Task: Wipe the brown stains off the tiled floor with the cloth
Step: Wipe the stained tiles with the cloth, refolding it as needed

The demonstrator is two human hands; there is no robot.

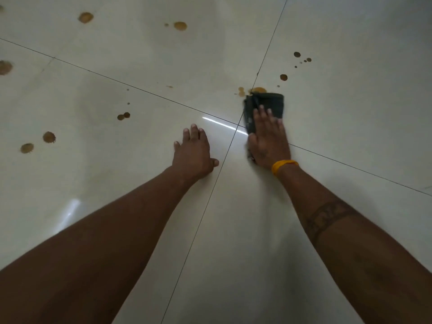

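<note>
A dark folded cloth [268, 102] lies on the glossy cream tiled floor [350, 113], and my right hand [268, 139] presses flat on it with straight fingers. The cloth's far edge touches a brown stain [258, 90] on the grout line, with a smaller stain [241, 91] just left of it. My left hand [194, 153] rests flat on the tile to the left, fingers spread, holding nothing. More brown stains lie at the right [283, 77], at the back [180, 25] and across the left tiles [48, 137].
Dark grout lines [210, 192] cross under my hands. Small brown specks [302, 59] cluster at the right behind the cloth. Two joined spots [123, 116] sit left of my left hand. A yellow band [284, 165] circles my right wrist.
</note>
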